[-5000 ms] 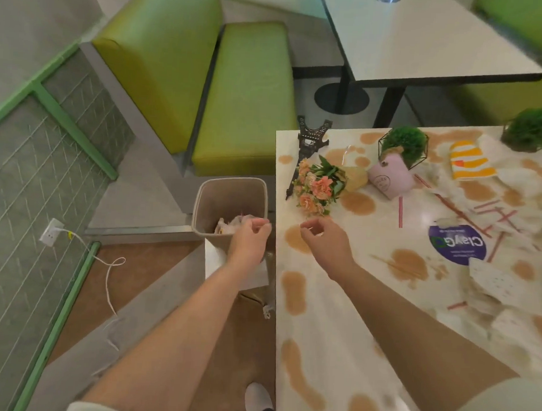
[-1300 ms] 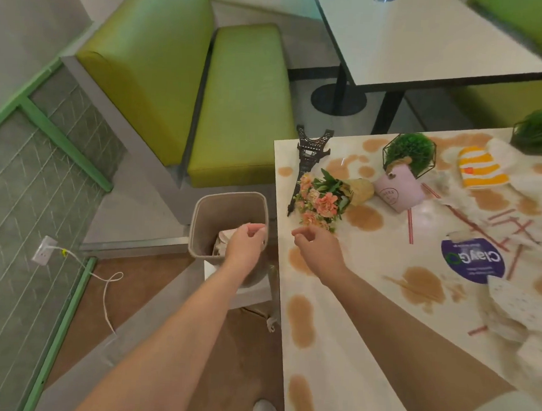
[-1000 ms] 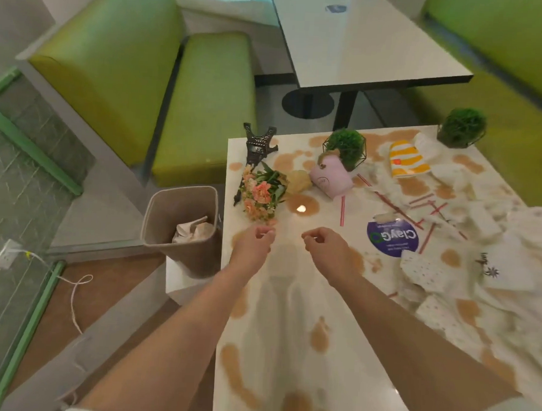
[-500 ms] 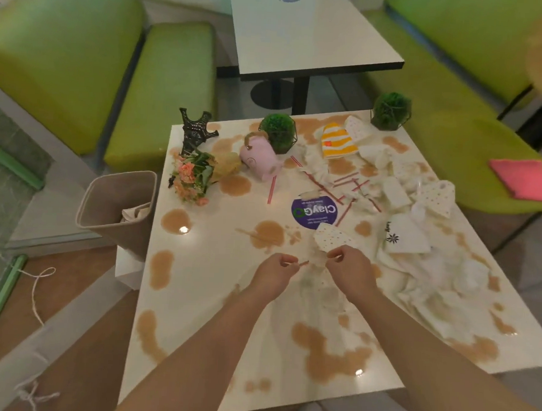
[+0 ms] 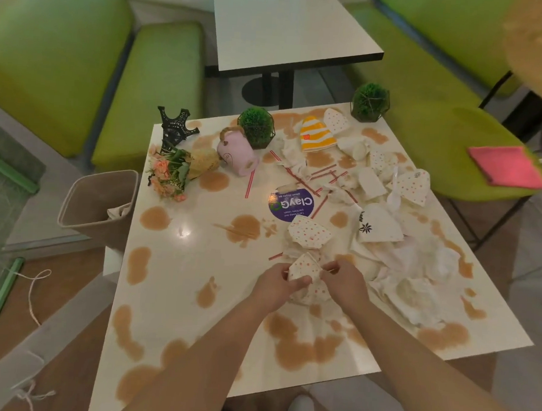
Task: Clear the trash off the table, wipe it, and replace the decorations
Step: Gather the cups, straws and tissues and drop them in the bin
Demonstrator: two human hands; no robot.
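Observation:
A white table (image 5: 197, 264) blotched with brown spills carries crumpled dotted paper cups, napkins (image 5: 410, 275) and red striped straws (image 5: 250, 183) on its right half. My left hand (image 5: 276, 287) and my right hand (image 5: 345, 281) both grip a crushed dotted paper cup (image 5: 304, 268) at the table's middle front. Decorations lie at the far left: a black Eiffel tower model (image 5: 173, 128), a flower bouquet (image 5: 171, 173), a tipped pink pot (image 5: 234, 153) and two green ball plants (image 5: 256, 126) (image 5: 370, 100). A beige trash bin (image 5: 97, 205) stands at the table's left edge.
Green benches (image 5: 144, 88) flank the table on both sides. A pink cloth (image 5: 505, 165) lies on the right seat. Another table (image 5: 288, 27) stands beyond. A purple round sticker (image 5: 291, 205) marks the tabletop. A white cord (image 5: 36, 287) trails on the floor at the left.
My view swung from the bin to the table's middle. Both hands moved right from the bin and table edge and closed on a dotted paper cup.

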